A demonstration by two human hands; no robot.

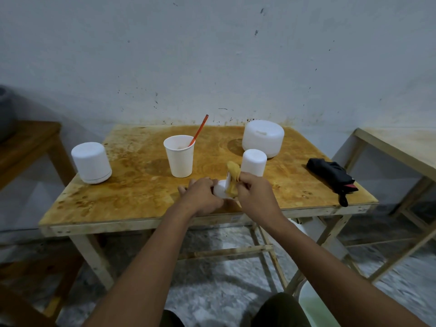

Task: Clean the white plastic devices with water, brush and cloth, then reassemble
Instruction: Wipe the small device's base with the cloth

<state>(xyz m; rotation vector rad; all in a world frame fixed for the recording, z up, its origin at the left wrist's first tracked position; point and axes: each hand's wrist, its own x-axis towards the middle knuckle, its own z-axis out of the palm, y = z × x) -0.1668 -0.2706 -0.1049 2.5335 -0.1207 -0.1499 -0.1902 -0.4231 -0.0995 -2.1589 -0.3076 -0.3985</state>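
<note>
- Head view: the left hand curls its fingers around the rim of a small white base part lying on the wooden table, pinning it down.
- The right hand is closed on a yellow cloth, which drapes over the upright stem rising from that base, just between the two sets of fingertips.
- The step in hand looks like wiping the stem dry. To do it well, the left fingers should keep the base flat while the right fingers draw the cloth around and along the stem, turning it to reach every side.
- Just beyond the right fingers stands a small white cylinder cover, close enough to be knocked by a wide wiping stroke.
- Beyond the left fingers stands a paper cup with an orange-handled brush leaning in it; whether it holds water I cannot tell. Tipping it is the main risk.
- Farther beyond the right fingers sits a large white device; well off to the left of the left hand, another white device.
- Well to the right of the right hand lies a folded black umbrella, out of the way.
</note>
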